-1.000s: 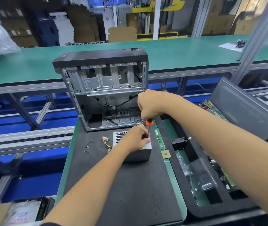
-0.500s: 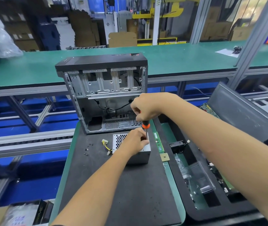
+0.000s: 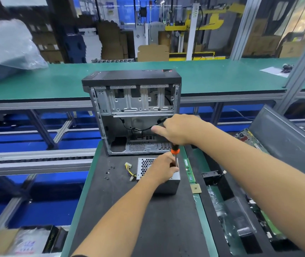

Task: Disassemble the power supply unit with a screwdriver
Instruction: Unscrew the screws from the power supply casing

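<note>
On the dark mat, the PSU sits just near of the open case. The left hand rests on its top, fingers curled about the driver shaft, steadying it. The driver stands near upright over the PSU's right far corner. Above, the right hand grips the handle, thumb stretched out left. Loose screws lie to the left.

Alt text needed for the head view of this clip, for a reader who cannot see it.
A right hand grips an upright orange-collared screwdriver at a power supply unit that the left hand steadies on a black mat. Behind stands an open computer case; loose screws lie left.
</note>
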The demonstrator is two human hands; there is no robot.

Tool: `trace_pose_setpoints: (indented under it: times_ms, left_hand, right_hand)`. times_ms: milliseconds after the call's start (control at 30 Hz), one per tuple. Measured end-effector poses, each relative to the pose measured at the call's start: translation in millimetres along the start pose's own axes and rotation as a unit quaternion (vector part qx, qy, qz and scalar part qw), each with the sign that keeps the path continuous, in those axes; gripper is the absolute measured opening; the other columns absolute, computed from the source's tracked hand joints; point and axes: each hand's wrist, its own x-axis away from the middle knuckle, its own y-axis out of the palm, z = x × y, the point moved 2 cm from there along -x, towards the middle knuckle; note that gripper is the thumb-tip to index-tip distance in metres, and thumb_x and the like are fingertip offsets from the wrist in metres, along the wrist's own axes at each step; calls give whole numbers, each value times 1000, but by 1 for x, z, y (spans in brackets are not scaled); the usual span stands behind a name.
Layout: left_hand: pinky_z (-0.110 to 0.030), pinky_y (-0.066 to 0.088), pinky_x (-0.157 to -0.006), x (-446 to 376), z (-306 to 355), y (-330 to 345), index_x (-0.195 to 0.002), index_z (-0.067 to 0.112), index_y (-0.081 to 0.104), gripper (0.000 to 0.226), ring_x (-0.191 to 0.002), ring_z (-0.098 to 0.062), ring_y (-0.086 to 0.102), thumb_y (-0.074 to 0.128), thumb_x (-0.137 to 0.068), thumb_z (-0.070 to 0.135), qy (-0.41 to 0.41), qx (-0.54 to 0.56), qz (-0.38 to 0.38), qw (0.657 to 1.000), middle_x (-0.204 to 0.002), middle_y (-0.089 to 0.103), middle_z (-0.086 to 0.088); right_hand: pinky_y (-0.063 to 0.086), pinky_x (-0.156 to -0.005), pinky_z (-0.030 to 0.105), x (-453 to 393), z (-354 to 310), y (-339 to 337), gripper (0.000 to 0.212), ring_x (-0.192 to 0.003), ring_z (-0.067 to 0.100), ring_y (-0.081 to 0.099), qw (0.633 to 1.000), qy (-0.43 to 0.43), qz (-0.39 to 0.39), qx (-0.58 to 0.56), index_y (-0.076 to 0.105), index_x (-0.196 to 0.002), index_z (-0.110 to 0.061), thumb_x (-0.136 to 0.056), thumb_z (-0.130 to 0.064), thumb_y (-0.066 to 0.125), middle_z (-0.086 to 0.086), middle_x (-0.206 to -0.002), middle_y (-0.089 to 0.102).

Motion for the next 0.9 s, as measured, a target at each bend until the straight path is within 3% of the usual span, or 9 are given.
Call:
trace_pose_setpoints:
  times_ms: [133, 200, 400, 467, 567, 633, 700, 767, 900]
  left_hand:
    - [-26, 45, -75, 0, -1, 0, -79, 4, 70, 8, -82, -18, 58, 67, -81, 11, -15, 16, 0, 1000, -91, 61, -4]
    - [-29, 47, -75, 1, 0, 0, -77, 2, 70, 10, -81, -21, 58, 68, -80, 11, -20, 22, 4, 1000, -91, 62, -7]
    - [-26, 45, -77, 4, 0, 2, -78, 4, 68, 11, -83, -18, 56, 68, -82, 15, -16, 10, 16, 1000, -93, 59, -5]
    - [-26, 46, -74, 6, 1, 2, -75, 6, 67, 10, -81, -18, 57, 69, -81, 14, -16, 14, 25, 999, -91, 59, -4]
    - [-29, 46, -76, 6, 3, 2, -75, 5, 67, 10, -80, -19, 56, 68, -81, 14, -11, 1, 25, 1000, -89, 58, -2]
    - [-28, 45, -75, 5, 6, 1, -76, 5, 66, 12, -80, -20, 55, 69, -82, 15, -9, -10, 19, 1000, -89, 56, -3]
    - [-26, 42, -73, 4, 6, 0, -76, 5, 66, 11, -79, -19, 54, 69, -82, 14, -17, -8, 14, 1000, -88, 55, -3]
    - [-23, 39, -71, 3, 5, 1, -76, 4, 66, 12, -77, -19, 52, 70, -81, 14, -24, -6, 16, 1000, -86, 53, -2]
    - [-21, 35, -70, 1, 5, -1, -74, 3, 64, 17, -76, -16, 49, 71, -81, 18, -33, -7, 15, 999, -85, 51, -1]
  right_hand:
    - [39, -55, 34, -4, -6, -2, 19, -68, 25, 53, 996, -68, -61, -10, 40, -95, -11, -100, -30, 40, 8, -81, 56]
    - [38, -54, 33, 0, -11, -4, 22, -66, 22, 49, 990, -99, -95, -23, 31, -98, -18, -97, -27, 50, 7, -81, 54]
    - [40, -61, 33, 11, 1, -17, 34, -75, 20, 46, 985, -103, -127, -46, 45, -100, -15, -77, -1, 65, 0, -86, 51]
    - [42, -62, 35, 15, 1, -15, 35, -77, 22, 50, 983, -93, -139, -71, 45, -101, -15, -76, -4, 67, 0, -85, 52]
    - [40, -57, 34, 18, 1, -9, 35, -76, 21, 53, 995, -37, -88, -19, 45, -110, -13, -91, -38, 60, -2, -87, 50]
    - [35, -53, 32, 16, 3, -10, 19, -72, 23, 50, 996, -31, -67, 57, 45, -110, -13, -101, -29, 43, 4, -89, 46]
    - [40, -53, 31, 12, 7, -9, 9, -70, 24, 56, 997, -19, -81, 7, 46, -97, -10, -99, -18, 42, 11, -92, 58]
    - [42, -61, 35, 10, 12, -9, 13, -75, 29, 60, 993, -17, -115, -30, 43, -101, -11, -97, -23, 46, 15, -97, 63]
    - [35, -57, 30, 10, 14, -18, 31, -68, 19, 43, 987, -58, -136, -65, 40, -99, -17, -85, -17, 67, 1, -81, 50]
